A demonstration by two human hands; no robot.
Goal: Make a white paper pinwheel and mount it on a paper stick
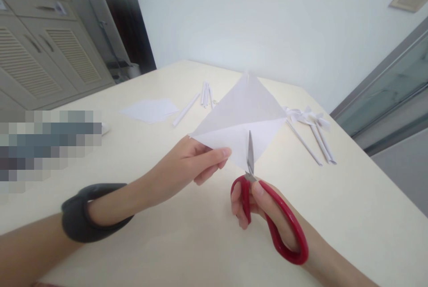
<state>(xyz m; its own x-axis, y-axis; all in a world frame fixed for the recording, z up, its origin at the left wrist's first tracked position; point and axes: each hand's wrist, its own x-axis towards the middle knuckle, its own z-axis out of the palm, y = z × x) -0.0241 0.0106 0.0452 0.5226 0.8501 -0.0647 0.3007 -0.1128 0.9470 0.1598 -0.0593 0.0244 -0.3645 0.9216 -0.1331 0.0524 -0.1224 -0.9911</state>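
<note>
- Head view, work in hand: one white paper sheet point(244, 104), diamond-like in outline, is held tilted above the middle of the table point(368, 198), one corner pointing to the far edge. A crease crosses it from the left corner to the right corner.
- Left hand point(200, 160): fingers closed on the sheet near its left corner, thumb on the near face, the others partly hidden behind. A dark wristband point(78, 218) sits on the wrist.
- Right hand point(259, 202): fingers wrapped through the handles of the red-handled scissors point(289, 215), thumb in the larger loop. The loops stand apart. One blade lies over the near face of the sheet, its tip toward the far edge; the position of the other blade cannot be told.
- Toward the left edge of the table: a flat pile of paper point(149, 109), with a single paper tube point(186, 109) just beside it.
- Nearer the far edge: a group of thin paper tubes point(205, 94) lying side by side.
- Near the right edge: three paper sticks point(319, 142), with folded paper pieces point(306, 115) at their far ends.
- Beyond the far edge: a pale wall point(240, 19).
</note>
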